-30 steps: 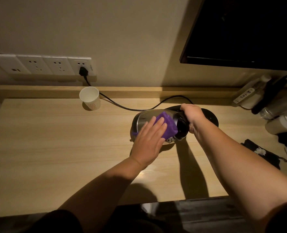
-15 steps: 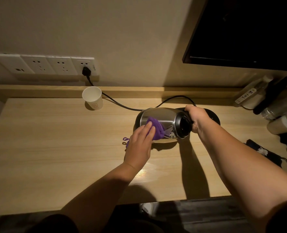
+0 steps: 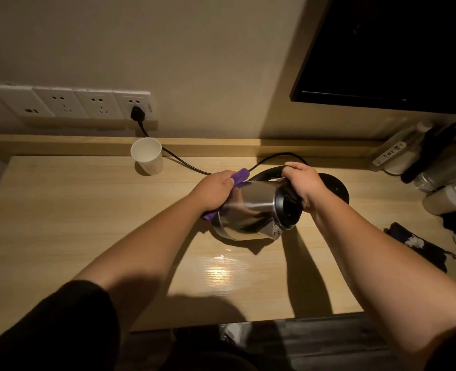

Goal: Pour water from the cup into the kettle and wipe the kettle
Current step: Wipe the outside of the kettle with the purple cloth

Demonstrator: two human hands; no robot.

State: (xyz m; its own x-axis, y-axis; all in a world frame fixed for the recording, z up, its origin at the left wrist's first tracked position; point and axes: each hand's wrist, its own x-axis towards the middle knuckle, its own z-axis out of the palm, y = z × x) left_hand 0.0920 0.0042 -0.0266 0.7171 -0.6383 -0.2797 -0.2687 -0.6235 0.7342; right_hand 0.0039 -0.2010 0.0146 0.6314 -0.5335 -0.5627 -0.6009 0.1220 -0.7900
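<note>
Steel kettle [image 3: 251, 210] tilted over tabletop [image 3: 87, 210], my right hand [image 3: 303, 188] gripping its handle, left hand [image 3: 216, 191] pressing purple cloth [image 3: 240, 175] against its side.

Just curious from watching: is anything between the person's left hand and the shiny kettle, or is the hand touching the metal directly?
A purple cloth lies between the left hand and the kettle; the head view shows it poking out above and below the hand.

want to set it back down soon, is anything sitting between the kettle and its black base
Nothing visible does. The kettle is tipped on its side just left of the black base; only the right hand gripping its handle overlaps that gap.
</note>
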